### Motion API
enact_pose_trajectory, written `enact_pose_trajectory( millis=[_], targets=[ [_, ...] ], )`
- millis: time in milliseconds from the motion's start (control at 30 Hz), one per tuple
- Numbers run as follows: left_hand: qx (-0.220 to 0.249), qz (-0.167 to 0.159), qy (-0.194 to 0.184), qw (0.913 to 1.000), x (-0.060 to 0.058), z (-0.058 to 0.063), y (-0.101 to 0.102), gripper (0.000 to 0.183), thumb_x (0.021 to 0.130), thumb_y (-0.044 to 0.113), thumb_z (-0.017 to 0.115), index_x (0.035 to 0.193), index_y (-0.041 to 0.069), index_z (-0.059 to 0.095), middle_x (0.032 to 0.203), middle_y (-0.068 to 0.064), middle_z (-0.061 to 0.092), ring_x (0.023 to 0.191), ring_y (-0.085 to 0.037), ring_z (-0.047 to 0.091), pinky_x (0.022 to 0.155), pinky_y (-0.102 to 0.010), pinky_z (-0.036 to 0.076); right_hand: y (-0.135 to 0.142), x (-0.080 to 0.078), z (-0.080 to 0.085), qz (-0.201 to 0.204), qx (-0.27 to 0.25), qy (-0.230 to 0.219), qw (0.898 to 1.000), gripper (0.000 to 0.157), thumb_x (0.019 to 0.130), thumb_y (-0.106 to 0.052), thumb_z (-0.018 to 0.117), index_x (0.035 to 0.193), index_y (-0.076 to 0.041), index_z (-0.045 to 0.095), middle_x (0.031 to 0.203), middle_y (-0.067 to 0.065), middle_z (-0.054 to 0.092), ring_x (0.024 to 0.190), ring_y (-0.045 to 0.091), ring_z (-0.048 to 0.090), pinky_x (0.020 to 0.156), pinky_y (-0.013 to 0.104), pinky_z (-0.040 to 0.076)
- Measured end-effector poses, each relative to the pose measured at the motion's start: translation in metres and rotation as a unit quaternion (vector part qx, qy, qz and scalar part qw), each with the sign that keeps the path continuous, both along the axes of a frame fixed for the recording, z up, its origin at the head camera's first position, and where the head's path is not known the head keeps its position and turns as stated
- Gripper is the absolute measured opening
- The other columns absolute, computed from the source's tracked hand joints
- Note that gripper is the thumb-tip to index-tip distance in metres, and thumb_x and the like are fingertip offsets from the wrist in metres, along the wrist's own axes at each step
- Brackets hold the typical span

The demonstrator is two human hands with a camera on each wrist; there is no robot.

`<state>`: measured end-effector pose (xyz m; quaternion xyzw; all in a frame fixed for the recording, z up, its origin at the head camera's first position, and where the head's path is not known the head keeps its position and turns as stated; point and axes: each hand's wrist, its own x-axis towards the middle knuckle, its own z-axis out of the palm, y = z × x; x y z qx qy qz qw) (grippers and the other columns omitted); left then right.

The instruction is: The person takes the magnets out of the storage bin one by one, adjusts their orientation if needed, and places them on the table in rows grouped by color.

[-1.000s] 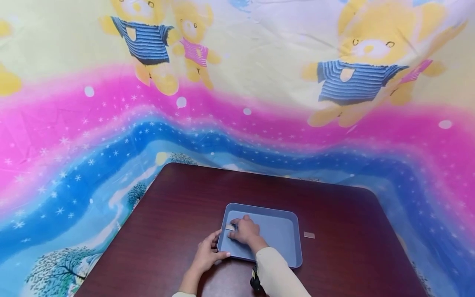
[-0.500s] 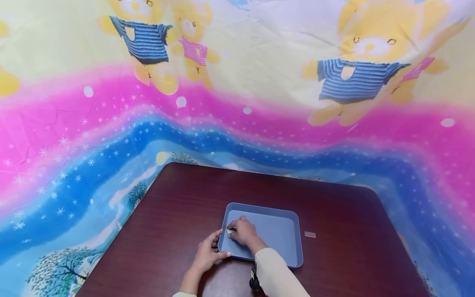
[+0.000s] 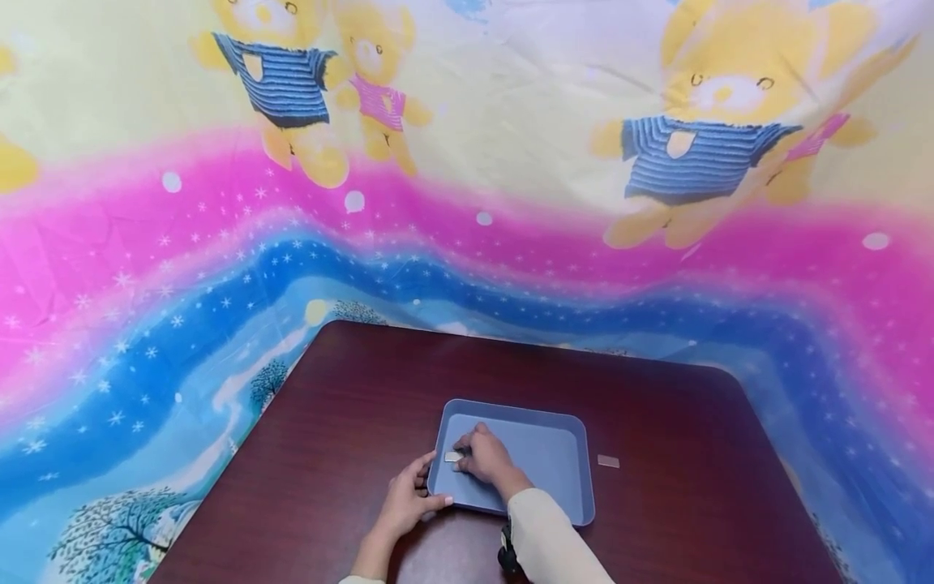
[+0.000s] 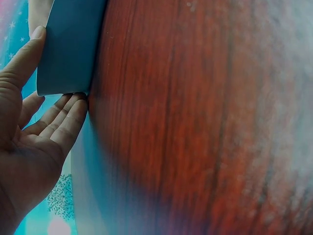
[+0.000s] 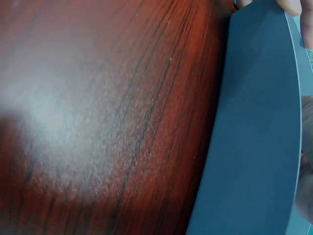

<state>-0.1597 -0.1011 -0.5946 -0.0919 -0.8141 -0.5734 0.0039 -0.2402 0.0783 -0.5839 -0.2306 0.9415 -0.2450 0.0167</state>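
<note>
Small pale rectangular piece point(image 3: 452, 457) pinched by thumb and fingers of right hand point(image 3: 487, 456), held inside shallow grey-blue rectangular tray point(image 3: 543, 458), tray's near-left corner touched by left hand point(image 3: 404, 496), thumb and fingers apart, pinkish-grey flat rectangle point(image 3: 609, 461) laid beside tray on reddish-brown wood-grained table point(image 3: 350, 405)

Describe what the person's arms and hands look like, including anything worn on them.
The left hand and right hand are ungloved. The right sleeve is plain cream; only the edge of a similar left cuff shows. A small black device sits beside the right sleeve's end, its details too small to tell.
</note>
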Motion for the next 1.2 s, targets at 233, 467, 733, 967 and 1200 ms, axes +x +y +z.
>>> enact_pose_trajectory(
  millis=[233,467,733,967,1200],
  targets=[
    [0.018,-0.001,0.001,0.9998,0.001,0.003,-0.001,0.079,0.068,0.011,0.084,0.134,-0.003,0.044,0.108,-0.021,0.059,0.089,-0.032,0.060,0.070,-0.034,0.053,-0.003,-0.001,0.002,0.033,0.046,0.035,0.998,0.014,0.075,-0.025,0.078,0.082,-0.014,0.074,0.084,-0.004,0.048,0.074,0.010,0.052,0.067,0.025,0.047],
    [0.005,0.002,-0.004,1.0000,-0.002,0.004,-0.001,0.080,0.067,0.015,0.084,0.135,-0.002,0.044,0.107,-0.020,0.059,0.089,-0.031,0.060,0.070,-0.027,0.052,-0.002,-0.001,0.005,0.044,0.042,0.044,0.997,0.014,0.075,-0.025,0.078,0.075,-0.014,0.069,0.083,-0.005,0.046,0.069,0.008,0.047,0.062,0.024,0.044],
    [-0.004,-0.004,0.000,1.0000,0.000,0.004,-0.002,0.081,0.068,0.018,0.084,0.135,-0.002,0.044,0.108,-0.020,0.059,0.088,-0.030,0.060,0.071,-0.029,0.052,-0.002,0.001,0.001,0.035,0.031,0.044,0.998,0.018,0.069,-0.024,0.076,0.071,-0.015,0.061,0.076,-0.005,0.045,0.063,0.009,0.044,0.055,0.024,0.041],
    [-0.013,0.000,-0.003,0.9999,-0.001,0.003,-0.002,0.079,0.068,0.017,0.084,0.135,-0.002,0.044,0.108,-0.019,0.058,0.088,-0.030,0.059,0.070,-0.027,0.051,-0.001,0.001,-0.005,0.044,-0.005,0.043,0.998,0.027,0.072,-0.026,0.080,0.090,-0.008,0.073,0.082,-0.001,0.055,0.074,0.012,0.053,0.067,0.026,0.046],
    [-0.016,0.000,-0.001,0.9999,0.000,0.003,-0.001,0.079,0.068,0.018,0.084,0.134,-0.001,0.045,0.107,-0.019,0.059,0.088,-0.029,0.059,0.071,-0.030,0.052,0.001,0.004,-0.005,0.069,0.040,0.080,0.994,0.013,0.081,-0.020,0.073,0.086,-0.008,0.072,0.089,0.000,0.052,0.077,0.012,0.055,0.070,0.024,0.048]
  ],
)
